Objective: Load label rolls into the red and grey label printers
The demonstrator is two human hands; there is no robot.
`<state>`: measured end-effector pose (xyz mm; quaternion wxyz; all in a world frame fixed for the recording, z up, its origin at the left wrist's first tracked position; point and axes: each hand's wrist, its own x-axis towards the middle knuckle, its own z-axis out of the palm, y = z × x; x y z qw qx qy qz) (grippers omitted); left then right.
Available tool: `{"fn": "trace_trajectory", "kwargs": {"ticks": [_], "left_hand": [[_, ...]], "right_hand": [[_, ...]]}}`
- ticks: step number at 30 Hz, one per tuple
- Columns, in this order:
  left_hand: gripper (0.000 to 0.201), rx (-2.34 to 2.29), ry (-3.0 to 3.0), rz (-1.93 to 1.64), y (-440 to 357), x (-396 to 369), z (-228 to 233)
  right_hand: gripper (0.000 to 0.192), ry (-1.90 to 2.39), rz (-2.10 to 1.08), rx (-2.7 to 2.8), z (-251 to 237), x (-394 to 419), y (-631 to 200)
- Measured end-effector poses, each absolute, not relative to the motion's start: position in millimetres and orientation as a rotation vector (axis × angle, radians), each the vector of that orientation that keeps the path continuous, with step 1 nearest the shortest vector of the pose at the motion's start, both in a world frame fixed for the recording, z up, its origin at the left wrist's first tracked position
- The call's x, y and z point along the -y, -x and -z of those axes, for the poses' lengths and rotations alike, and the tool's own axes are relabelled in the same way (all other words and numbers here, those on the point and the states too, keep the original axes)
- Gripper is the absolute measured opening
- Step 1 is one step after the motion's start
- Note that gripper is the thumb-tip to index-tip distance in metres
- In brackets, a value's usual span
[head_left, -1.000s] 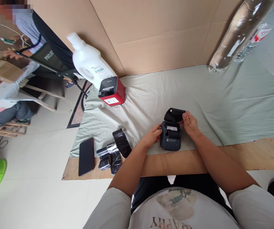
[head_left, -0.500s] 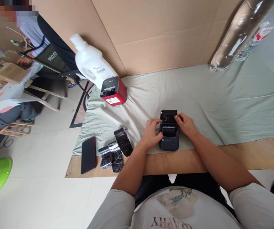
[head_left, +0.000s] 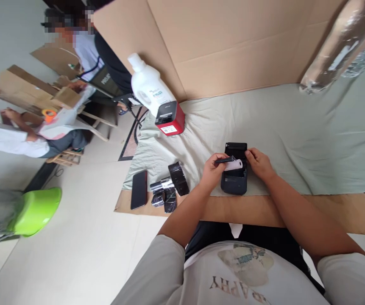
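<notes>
Both hands have shifted on the small black printer point(head_left: 234, 183) since half a second ago: its lid, which was tipped over the paper bay a second back, now lies folded flat toward the far side, and a white paper roll point(head_left: 234, 165) that sat down in the bay has come up level with the opening. Nearest the person, the printer rests on the green cloth point(head_left: 296, 135) just inside the table's near edge, where bare wood shows. The left hand point(head_left: 212, 171) is closed in a pinch around the left end of the roll, with a thin dark piece, perhaps a spindle or strip, sticking out beside its fingertips; what that piece is cannot be told. The right hand point(head_left: 260, 163) curls against the printer's right side by the open lid, steadying it, fingers bent rather than spread. By this showing the roll is being lifted clear of the bay or seated into it; which of the two is not plain. Toward the left near corner lie dark foil-wrapped rolls point(head_left: 169, 192) and a black phone point(head_left: 138, 195). Farther off, near the left far corner, a red printer point(head_left: 170, 120) stands against a white bottle point(head_left: 149, 89), with a cardboard wall point(head_left: 233, 46) behind. Beyond the table's left edge, other people sit at their own work.
</notes>
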<state>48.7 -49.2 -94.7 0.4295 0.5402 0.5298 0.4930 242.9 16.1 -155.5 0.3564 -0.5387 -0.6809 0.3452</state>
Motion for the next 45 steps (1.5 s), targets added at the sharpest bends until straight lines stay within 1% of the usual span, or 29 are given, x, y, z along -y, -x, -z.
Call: {"fn": "trace_trajectory", "kwargs": {"ticks": [4, 8, 10, 12, 15, 18, 21, 23, 25, 28, 33, 36, 42, 45], "left_hand": [[0.016, -1.371, -1.254, -1.275, -4.5, 66.9, 81.7], [0.018, -1.669, -1.349, -1.309, 80.2, 84.1, 60.4], [0.015, -1.937, -1.427, -1.228, 124.9, 91.9, 51.4], [0.015, -2.232, -1.486, -1.066, 162.0, 99.9, 48.8], [0.017, -2.473, -1.569, -0.818, 197.1, 113.3, 59.3], [0.020, -2.378, -1.681, -0.545, 212.8, 129.7, 75.5], [0.029, -2.225, -1.727, -0.327, 218.7, 146.7, 79.0], [0.038, -2.172, -1.773, -0.268, 217.2, 154.0, 73.1], [0.042, -2.125, -1.857, -0.279, 209.3, 154.9, 66.4], [0.038, -2.127, -1.941, -0.289, 186.8, 143.7, 66.6], [0.034, -2.180, -1.928, -0.030, 157.1, 122.9, 80.8], [0.031, -2.090, -1.905, -0.086, 158.6, 126.6, 71.8], [0.031, -1.589, -1.636, -0.430, 155.9, 145.7, 28.5], [0.031, -1.347, -1.613, -0.427, 131.5, 139.2, 16.8]], "right_hand": [[0.071, 1.425, -0.878, 1.776, 156.5, -16.3, -244.6], [0.073, 1.456, -0.862, 1.796, 157.8, -17.4, -244.9], [0.074, 1.474, -0.826, 1.798, 158.2, -18.1, -244.5], [0.075, 1.490, -0.790, 1.805, 158.3, -18.7, -244.0], [0.079, 1.502, -0.769, 1.816, 157.6, -18.8, -243.4], [0.078, 1.497, -0.768, 1.814, 156.7, -18.3, -243.7], [0.075, 1.500, -0.774, 1.816, 156.2, -18.0, -244.2], [0.075, 1.511, -0.780, 1.818, 156.1, -18.1, -244.3], [0.075, 1.524, -0.769, 1.821, 155.9, -18.3, -244.1], [0.075, 1.525, -0.753, 1.835, 155.5, -18.2, -243.9], [0.078, 1.504, -0.759, 1.829, 155.7, -16.6, -244.3], [0.079, 1.490, -0.774, 1.830, 158.4, -17.3, -244.5], [0.075, 1.512, -0.759, 1.822, 163.1, -19.9, -243.0], [0.073, 1.520, -0.757, 1.818, 161.5, -18.3, -241.3]]}}
